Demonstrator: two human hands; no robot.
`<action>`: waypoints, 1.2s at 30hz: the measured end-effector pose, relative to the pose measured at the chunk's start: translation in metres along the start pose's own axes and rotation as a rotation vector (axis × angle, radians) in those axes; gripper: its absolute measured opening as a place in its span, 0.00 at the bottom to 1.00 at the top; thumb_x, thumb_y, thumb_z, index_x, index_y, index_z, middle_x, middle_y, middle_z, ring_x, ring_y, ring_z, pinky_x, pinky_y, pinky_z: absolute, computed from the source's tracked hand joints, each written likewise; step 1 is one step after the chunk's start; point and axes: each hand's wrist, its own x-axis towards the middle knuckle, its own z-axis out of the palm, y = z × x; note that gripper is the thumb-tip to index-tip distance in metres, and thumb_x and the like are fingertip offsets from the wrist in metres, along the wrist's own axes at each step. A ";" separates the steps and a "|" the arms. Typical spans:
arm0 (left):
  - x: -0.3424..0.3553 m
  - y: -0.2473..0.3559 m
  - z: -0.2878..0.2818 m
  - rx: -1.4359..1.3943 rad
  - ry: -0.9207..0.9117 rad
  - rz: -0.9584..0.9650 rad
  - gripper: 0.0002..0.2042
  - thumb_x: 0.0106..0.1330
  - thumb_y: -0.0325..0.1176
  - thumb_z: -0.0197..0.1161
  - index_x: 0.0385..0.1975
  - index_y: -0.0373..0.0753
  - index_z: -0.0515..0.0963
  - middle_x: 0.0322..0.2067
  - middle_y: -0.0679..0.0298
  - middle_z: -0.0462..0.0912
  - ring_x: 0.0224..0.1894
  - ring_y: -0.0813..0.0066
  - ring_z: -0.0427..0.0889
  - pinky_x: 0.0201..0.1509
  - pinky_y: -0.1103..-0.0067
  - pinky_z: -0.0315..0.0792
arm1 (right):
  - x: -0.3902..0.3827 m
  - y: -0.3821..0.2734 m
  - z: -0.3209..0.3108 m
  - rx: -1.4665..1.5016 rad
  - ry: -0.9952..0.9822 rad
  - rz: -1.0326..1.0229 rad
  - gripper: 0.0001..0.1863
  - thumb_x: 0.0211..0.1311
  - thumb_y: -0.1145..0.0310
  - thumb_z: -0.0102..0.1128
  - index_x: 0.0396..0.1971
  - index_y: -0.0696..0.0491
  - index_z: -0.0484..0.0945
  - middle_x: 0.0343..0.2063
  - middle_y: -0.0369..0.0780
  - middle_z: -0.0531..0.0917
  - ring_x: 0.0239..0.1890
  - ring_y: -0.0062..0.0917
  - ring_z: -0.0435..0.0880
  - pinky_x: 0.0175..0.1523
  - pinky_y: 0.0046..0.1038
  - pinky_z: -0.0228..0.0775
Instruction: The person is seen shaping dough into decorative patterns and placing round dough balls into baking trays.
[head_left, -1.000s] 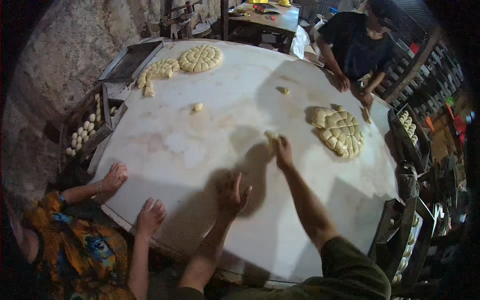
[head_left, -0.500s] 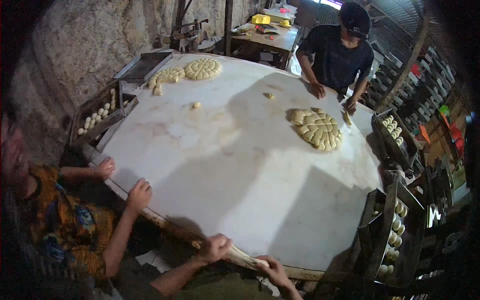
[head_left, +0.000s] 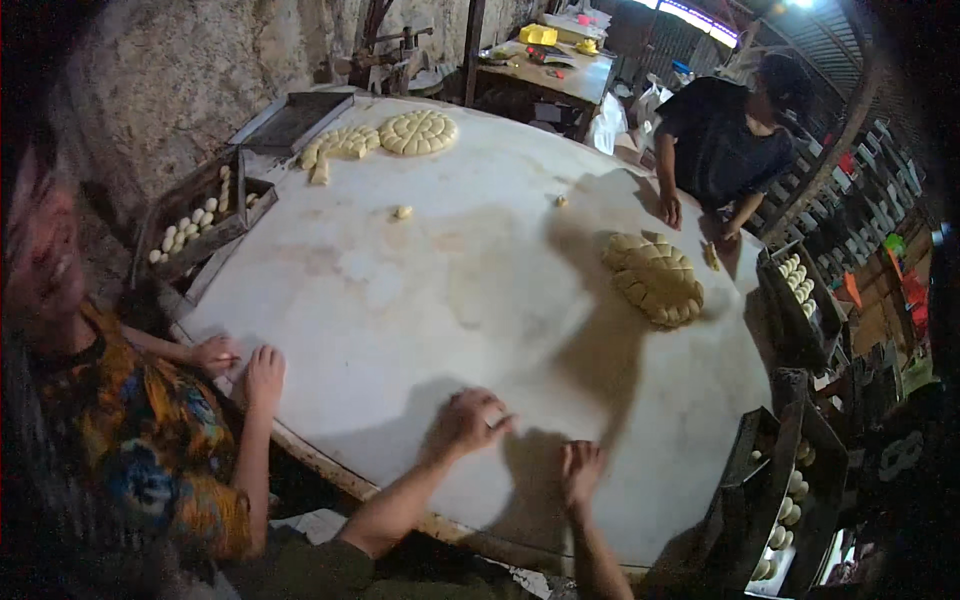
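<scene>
No legible lettering, labels, numbers or signs, the view's dim edges perhaps too murky for certainty.

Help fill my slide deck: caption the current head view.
The wearer's left hand and right hand over a pale worktable, a segmented dough round lying beyond.

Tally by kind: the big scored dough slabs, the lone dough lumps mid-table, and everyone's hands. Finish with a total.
Scored dough slabs, irregular far-left one included: 3
Lone dough lumps: 2
Wearer's left hand and right hand: 2
Co-workers' hands: 4
Total: 11
</scene>
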 end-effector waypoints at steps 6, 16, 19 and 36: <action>-0.136 -0.050 0.029 0.112 -0.032 0.181 0.09 0.54 0.40 0.64 0.29 0.43 0.77 0.34 0.63 0.77 0.41 0.65 0.75 0.51 0.66 0.67 | -0.102 -0.045 -0.074 0.384 -0.722 0.934 0.31 0.66 0.48 0.40 0.62 0.52 0.59 0.64 0.50 0.53 0.66 0.42 0.51 0.66 0.43 0.45; -0.045 -0.001 0.027 -0.043 -0.157 0.147 0.08 0.57 0.40 0.61 0.29 0.42 0.78 0.37 0.58 0.78 0.46 0.62 0.74 0.54 0.67 0.66 | -0.113 0.011 0.026 0.424 -0.271 0.613 0.28 0.67 0.52 0.34 0.59 0.55 0.63 0.61 0.45 0.61 0.65 0.39 0.53 0.64 0.43 0.50; -0.061 -0.044 -0.022 0.049 -0.160 0.162 0.10 0.58 0.40 0.61 0.32 0.41 0.79 0.38 0.62 0.78 0.43 0.68 0.73 0.52 0.70 0.68 | -0.112 -0.005 -0.060 0.490 -0.487 0.530 0.24 0.66 0.56 0.39 0.56 0.54 0.67 0.55 0.44 0.68 0.57 0.39 0.63 0.60 0.42 0.56; 0.030 0.012 0.052 0.122 0.020 0.035 0.08 0.56 0.34 0.60 0.25 0.36 0.75 0.33 0.58 0.74 0.39 0.59 0.70 0.44 0.67 0.66 | -0.020 0.015 -0.018 0.162 0.248 0.342 0.06 0.56 0.63 0.53 0.30 0.47 0.76 0.34 0.38 0.76 0.43 0.33 0.70 0.49 0.37 0.60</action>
